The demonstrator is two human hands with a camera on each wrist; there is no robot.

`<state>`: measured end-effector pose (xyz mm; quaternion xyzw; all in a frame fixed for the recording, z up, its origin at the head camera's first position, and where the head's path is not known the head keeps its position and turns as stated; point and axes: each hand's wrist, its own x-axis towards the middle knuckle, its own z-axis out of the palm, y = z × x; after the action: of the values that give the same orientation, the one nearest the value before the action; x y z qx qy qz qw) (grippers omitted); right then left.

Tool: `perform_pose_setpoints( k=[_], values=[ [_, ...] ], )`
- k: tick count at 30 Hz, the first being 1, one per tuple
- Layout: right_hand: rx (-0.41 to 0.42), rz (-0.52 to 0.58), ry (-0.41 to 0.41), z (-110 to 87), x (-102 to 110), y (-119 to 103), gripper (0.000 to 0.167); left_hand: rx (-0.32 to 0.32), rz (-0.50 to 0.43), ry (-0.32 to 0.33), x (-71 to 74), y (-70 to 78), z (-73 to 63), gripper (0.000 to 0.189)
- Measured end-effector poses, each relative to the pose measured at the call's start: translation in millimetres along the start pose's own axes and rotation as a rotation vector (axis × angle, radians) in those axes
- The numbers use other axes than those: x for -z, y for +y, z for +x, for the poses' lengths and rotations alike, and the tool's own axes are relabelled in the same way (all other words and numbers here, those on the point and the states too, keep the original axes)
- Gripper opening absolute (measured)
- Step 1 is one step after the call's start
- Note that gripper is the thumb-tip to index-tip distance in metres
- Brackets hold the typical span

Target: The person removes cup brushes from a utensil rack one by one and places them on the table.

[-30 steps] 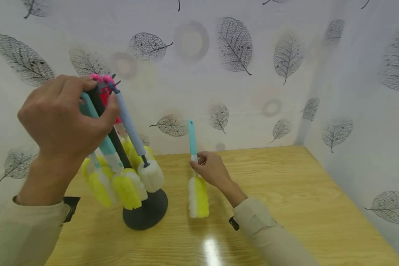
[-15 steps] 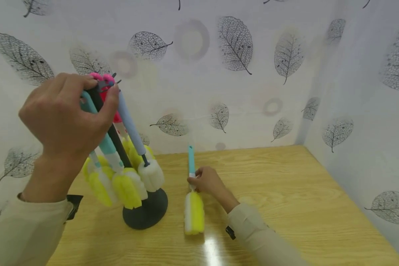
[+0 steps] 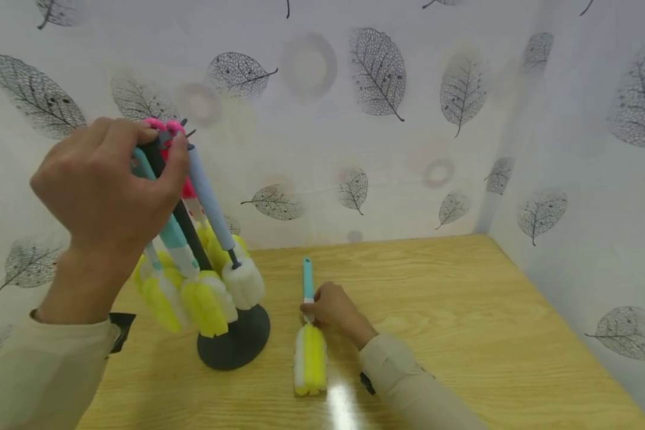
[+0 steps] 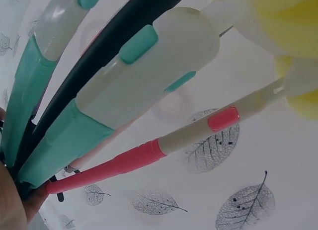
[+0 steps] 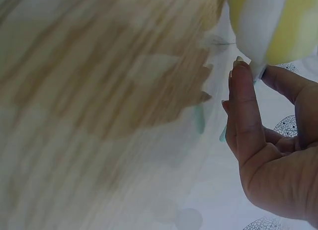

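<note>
At the upper left in the head view, my left hand (image 3: 107, 185) grips the top of a dark rack, whose round base (image 3: 233, 340) shows below. Several sponge bottle brushes hang around its pole (image 4: 109, 46), with teal, pink and grey-blue handles; my palm and fingers partly cover their upper ends. Right of the rack, my right hand (image 3: 335, 307) pinches another bottle brush (image 3: 310, 361) at the white neck between thumb and fingers. Its teal handle (image 3: 307, 279) points to the wall, and its yellow-and-white sponge head (image 5: 263, 26) points toward me, low over the tabletop.
A wood-grain table (image 3: 435, 298) lies under both hands. Behind it and on the right hangs a pale covering (image 3: 322, 131) with dark leaf prints. Dark wrist straps (image 3: 120, 331) show at the sleeves.
My right hand has moved down and toward me with the brush, bringing it lower over the tabletop. The left hand keeps its hold on the rack's top, its thumb slightly shifted.
</note>
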<state>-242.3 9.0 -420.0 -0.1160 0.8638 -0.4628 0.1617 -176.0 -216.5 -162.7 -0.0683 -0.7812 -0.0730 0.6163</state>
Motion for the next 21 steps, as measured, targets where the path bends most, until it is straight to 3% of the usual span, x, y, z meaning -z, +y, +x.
perform_pose_setpoints(
  k=[14, 18, 21],
  values=[
    [0.007, -0.105, -0.014, -1.5, -1, 0, 0.029, -0.002, 0.018, -0.006, 3.5, 1.8, 0.9, 0.052],
    [0.003, -0.173, 0.03, -1.7, 5, -4, 0.035, -0.008, 0.013, 0.002, 3.2, 2.2, 0.8, 0.05],
    [0.055, -0.195, 0.076, -0.3, 11, -16, 0.049, -0.024, 0.02, -0.001, 4.0, 2.7, 3.3, 0.05]
  ],
)
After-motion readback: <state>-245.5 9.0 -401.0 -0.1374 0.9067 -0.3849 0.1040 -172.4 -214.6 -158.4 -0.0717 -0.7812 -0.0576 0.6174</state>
